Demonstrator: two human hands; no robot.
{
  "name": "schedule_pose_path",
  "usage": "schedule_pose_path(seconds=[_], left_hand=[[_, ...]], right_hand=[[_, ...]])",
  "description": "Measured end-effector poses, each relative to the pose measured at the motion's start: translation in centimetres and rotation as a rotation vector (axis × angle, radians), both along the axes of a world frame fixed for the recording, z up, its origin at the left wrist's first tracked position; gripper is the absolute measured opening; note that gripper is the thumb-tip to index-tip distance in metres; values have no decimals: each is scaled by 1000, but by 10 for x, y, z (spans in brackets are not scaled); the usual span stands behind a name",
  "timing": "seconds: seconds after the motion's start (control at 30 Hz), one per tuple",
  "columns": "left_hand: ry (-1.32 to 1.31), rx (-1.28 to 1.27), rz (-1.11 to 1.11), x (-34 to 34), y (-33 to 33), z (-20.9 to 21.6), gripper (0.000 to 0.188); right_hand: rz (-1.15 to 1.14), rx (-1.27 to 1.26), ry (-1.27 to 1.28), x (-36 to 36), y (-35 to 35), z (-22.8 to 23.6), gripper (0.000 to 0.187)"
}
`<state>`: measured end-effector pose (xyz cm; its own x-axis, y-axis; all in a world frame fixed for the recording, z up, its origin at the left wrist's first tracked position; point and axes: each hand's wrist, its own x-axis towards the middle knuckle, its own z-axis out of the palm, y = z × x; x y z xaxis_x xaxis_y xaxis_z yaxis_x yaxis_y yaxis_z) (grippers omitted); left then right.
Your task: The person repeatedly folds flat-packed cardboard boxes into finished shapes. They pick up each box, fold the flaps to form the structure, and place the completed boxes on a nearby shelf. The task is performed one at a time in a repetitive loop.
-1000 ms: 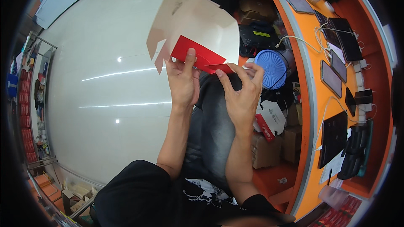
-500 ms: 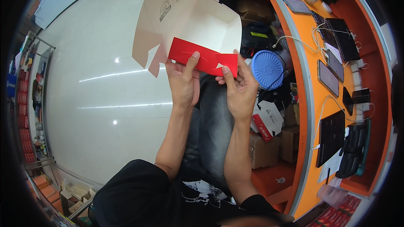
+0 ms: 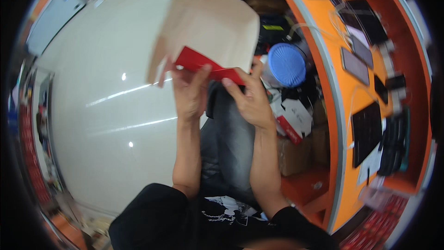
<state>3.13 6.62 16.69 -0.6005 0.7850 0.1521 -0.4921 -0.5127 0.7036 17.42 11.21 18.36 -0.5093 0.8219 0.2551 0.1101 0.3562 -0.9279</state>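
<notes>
Both hands hold a cardboard food box (image 3: 217, 21), partly unfolded, with a pale inside and a red panel (image 3: 196, 62) along its near edge. My left hand (image 3: 190, 90) pinches the left part of that panel, thumb on the red face and fingers behind. At the panel's right end, my right hand (image 3: 249, 95) grips the card between thumb and fingers. The panel bends along a crease near the right thumb. Motion blurs the box's far and left flaps. Beneath the hands lie my legs in grey-black trousers (image 3: 231, 143).
On the right, an orange counter (image 3: 340, 115) carries phones, cables and a black laptop (image 3: 366, 134). Below it sit a container with a blue lid (image 3: 286, 65), another flattened box (image 3: 296, 118) and brown cartons (image 3: 296, 155). Shelving (image 3: 34, 129) stands at far left, a white chest (image 3: 55, 16) behind.
The box and both hands have shifted slightly left in view. The red panel, flatter before, is now more tilted and bent. My right fingers have moved further over its edge. The whole view has shifted.
</notes>
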Motion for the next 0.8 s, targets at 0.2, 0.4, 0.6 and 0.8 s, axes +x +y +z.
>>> schedule_pose_path(seconds=[0.2, 0.4, 0.6, 0.8], left_hand=[[68, -90, 40, -18, -6, -10, 52], [55, -111, 16, -11, 1, -12, 46], [90, -138, -82, -7, -1, -6, 45], [101, -131, -137, -10, -8, 0, 16]], right_hand=[[-38, 68, -100, -11, -11, 1, 33], [-314, 222, -13, -12, -8, -4, 27], [-373, 461, 83, -21, -6, -10, 32], [-250, 432, 51, -17, -4, -14, 31]])
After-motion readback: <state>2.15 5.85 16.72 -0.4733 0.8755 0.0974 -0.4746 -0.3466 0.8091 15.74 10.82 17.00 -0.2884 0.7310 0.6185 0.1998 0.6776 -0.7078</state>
